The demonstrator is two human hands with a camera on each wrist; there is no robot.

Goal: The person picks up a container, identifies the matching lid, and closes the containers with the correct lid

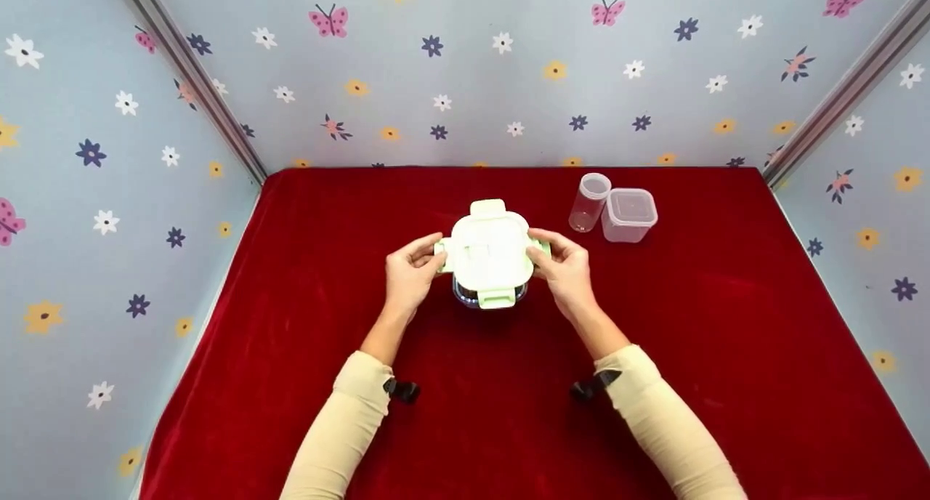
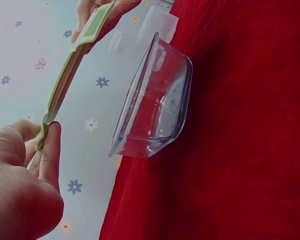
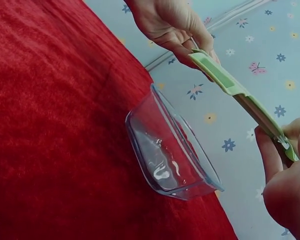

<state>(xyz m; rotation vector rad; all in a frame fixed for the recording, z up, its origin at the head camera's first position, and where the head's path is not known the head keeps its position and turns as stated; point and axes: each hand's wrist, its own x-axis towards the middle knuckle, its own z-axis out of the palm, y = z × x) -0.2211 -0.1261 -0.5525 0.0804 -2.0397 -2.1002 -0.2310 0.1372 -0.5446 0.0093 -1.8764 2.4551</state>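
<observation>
A pale green lid (image 1: 492, 253) with flaps on its sides is held up between both hands. My left hand (image 1: 413, 273) pinches its left flap between thumb and fingers. On the opposite side my right hand (image 1: 565, 269) pinches the right flap the same way. Below the lid stands a clear glass food container (image 2: 157, 100), upright on the red cloth. Both wrist views show a gap between lid and glass container (image 3: 165, 150). From the head view the lid covers most of it, leaving only the near edge visible.
Toward the back right, a clear round plastic jar (image 1: 588, 203) stands beside a squarish translucent plastic tub (image 1: 629, 216) with a lid. Red cloth (image 1: 327, 216) covers the table. Patterned walls (image 1: 465, 71) enclose the back and both sides.
</observation>
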